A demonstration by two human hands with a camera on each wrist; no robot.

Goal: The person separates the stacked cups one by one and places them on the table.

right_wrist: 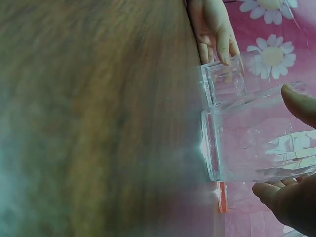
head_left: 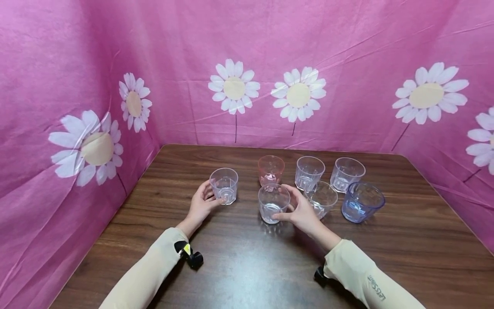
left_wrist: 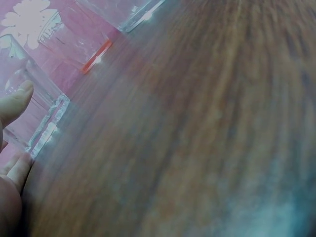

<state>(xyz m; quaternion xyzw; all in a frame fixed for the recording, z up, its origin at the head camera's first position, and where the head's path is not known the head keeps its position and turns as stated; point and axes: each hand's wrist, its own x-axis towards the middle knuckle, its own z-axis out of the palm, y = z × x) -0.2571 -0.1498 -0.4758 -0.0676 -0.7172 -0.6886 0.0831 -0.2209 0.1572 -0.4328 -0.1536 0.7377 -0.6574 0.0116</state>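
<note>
In head view, blue cup (head_left: pixel 362 202), wrist views miss

A dark wooden table (head_left: pixel 239 274) carries seven upright cups: five clear, one pink (head_left: pixel 271 170), one blue (head_left: pixel 361 201).

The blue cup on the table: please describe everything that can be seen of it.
The blue cup is a short, see-through tumbler, seemingly plastic, with a wide round rim and faceted lower wall. It looks empty and stands upright on the wooden table, rightmost of the cups in the head view, close beside a clear cup. Neither hand touches it.
</note>
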